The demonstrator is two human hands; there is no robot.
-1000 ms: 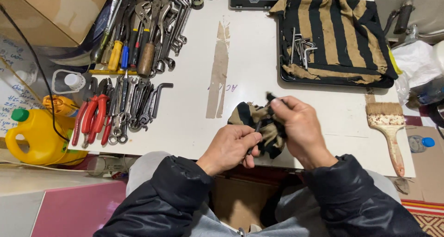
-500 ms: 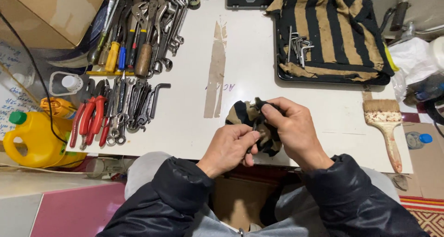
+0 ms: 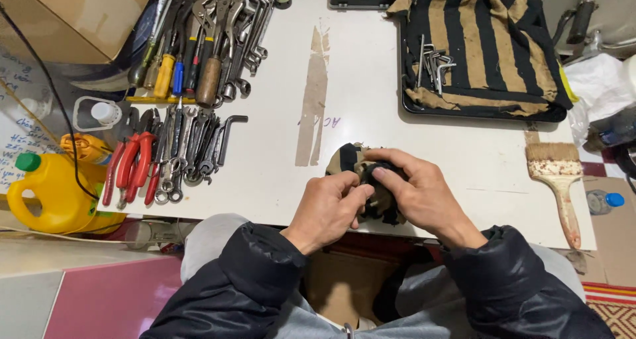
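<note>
Both my hands meet at the near edge of the white tabletop (image 3: 371, 74). My right hand (image 3: 417, 193) is wrapped over a bunched tan-and-black striped rag (image 3: 348, 159), pressing it from above. My left hand (image 3: 328, 210) pinches into the rag from below; whatever small thing sits inside it is hidden by my fingers. Farther back on the right, a black tray (image 3: 483, 112) is lined with a matching striped cloth (image 3: 490, 41), and several metal hex keys (image 3: 432, 64) lie on it.
Wrenches, pliers and screwdrivers (image 3: 192, 54) lie in rows at the left, with red-handled pliers (image 3: 132, 163) nearest me. A paintbrush (image 3: 560, 180) lies at the right edge. A yellow jug (image 3: 50, 193) stands beyond the left edge, a cardboard box (image 3: 93, 8) behind.
My hands have kept working the rag in the same spot, with my right hand curling further over it. The view has tilted slightly.
</note>
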